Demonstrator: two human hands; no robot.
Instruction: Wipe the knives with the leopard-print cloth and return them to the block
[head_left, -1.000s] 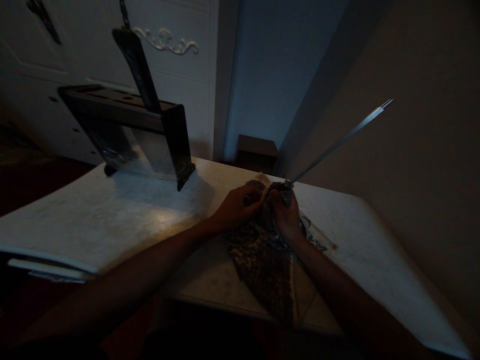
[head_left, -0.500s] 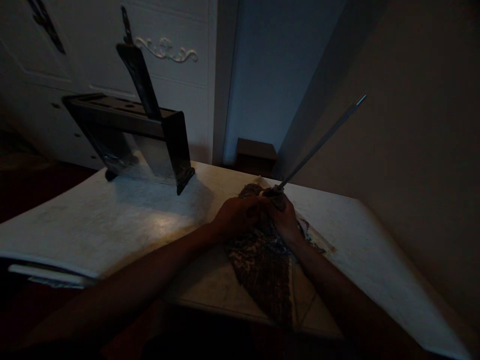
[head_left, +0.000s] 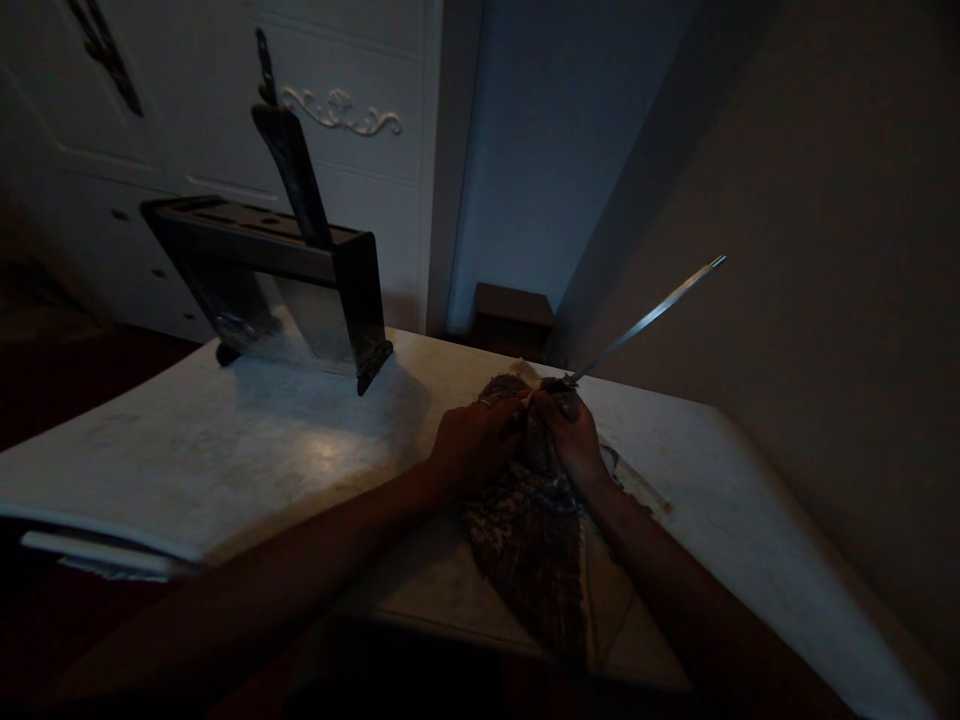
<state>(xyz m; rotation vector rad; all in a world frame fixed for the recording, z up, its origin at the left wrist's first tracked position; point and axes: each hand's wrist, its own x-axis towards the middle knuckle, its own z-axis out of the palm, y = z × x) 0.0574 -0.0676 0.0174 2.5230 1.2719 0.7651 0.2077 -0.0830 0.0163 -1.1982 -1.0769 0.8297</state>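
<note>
A sharpening steel (head_left: 649,318) points up and to the right, its thin metal rod catching some light. My right hand (head_left: 576,440) is closed around its dark handle, with the cloth bunched about the grip. The brown patterned cloth (head_left: 529,560) spreads over the table beneath both hands and hangs past the front edge. My left hand (head_left: 476,445) is closed on the cloth just beside the handle. Dim light and the bunched fabric hide most of the handle and the fingertips.
A dark knife block (head_left: 240,240) with clear sides stands at the left of the white table (head_left: 300,450); a black-handled utensil (head_left: 296,170) sticks up from it. Behind are white cabinet doors (head_left: 360,200) and a small brown box (head_left: 514,310). A wall (head_left: 825,300) rises at right.
The steel's tip has dropped, so the rod slants lower and is seen more foreshortened. Both hands have shifted slightly, still together on the cloth. The view has moved a little.
</note>
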